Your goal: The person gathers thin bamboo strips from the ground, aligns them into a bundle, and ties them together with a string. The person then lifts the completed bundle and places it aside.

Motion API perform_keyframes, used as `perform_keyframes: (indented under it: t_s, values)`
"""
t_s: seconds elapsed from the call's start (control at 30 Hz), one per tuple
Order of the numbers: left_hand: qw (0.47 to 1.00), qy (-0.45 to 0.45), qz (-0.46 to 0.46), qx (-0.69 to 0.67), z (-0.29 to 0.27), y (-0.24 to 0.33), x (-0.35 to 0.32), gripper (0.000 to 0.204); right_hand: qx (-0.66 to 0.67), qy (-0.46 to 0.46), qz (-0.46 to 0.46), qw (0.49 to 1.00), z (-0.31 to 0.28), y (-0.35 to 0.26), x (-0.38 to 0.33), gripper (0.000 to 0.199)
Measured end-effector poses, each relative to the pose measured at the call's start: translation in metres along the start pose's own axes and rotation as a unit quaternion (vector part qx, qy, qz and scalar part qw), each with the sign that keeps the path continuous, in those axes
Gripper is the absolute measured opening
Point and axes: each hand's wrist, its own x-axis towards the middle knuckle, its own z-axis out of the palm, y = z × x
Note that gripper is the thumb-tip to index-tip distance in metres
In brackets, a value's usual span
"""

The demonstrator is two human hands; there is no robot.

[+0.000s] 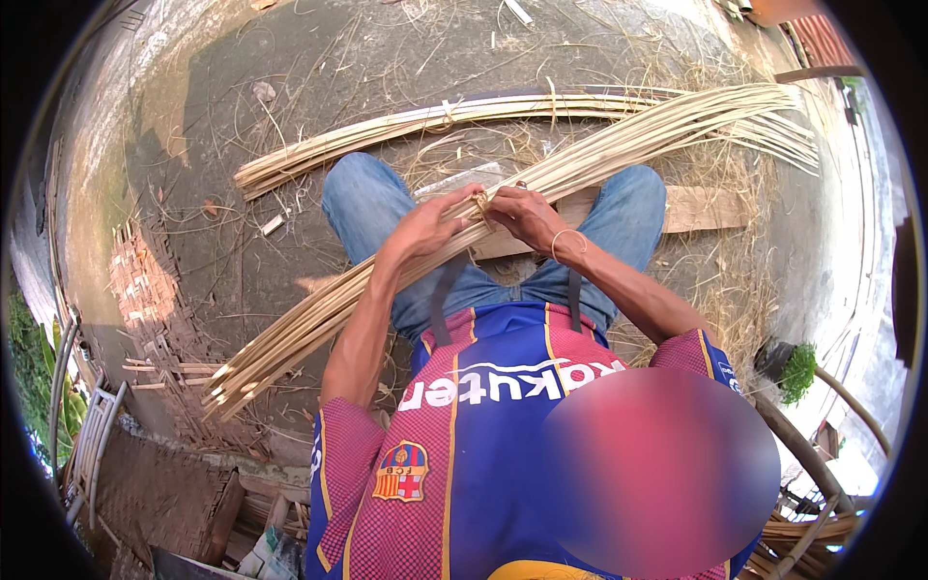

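Observation:
A long bundle of thin, pale split-bamboo strips (619, 153) lies slantwise across my lap, from the lower left to the upper right. My left hand (433, 224) grips it from the left, its fingertips reaching a twisted tan binding strip (479, 200) around the middle. Close by on the right, my right hand (525, 215) has its fingers curled and pinched at that same binding. Its fingertips are partly hidden by the hand. The strip ends at the lower left are gathered, while those at the upper right fan out.
Beyond my knees a second bundle of bamboo strips (387, 126), tied in places, lies on the floor. A wooden board (710, 208) sits under my right leg. Loose shavings (725, 290) litter the floor. A torn woven mat (145, 280) is at the left.

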Motion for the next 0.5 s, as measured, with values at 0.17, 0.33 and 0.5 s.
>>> perform_keyframes:
  t_s: [0.17,0.33,0.5]
  values:
    - [0.973,0.101,-0.173,0.117,0.006,0.044,-0.008,0.067,0.033,0.029,0.001,0.999,-0.003,0.001,0.0,0.009]
    - [0.969,0.109,-0.175,0.135,0.008,0.055,-0.011,0.058,0.014,0.007,0.05,0.999,-0.009,-0.001,-0.008,0.011]
    - [0.973,0.106,-0.149,0.142,0.009,0.045,-0.01,0.05,-0.022,-0.038,-0.01,0.999,-0.014,0.01,0.0,0.012]
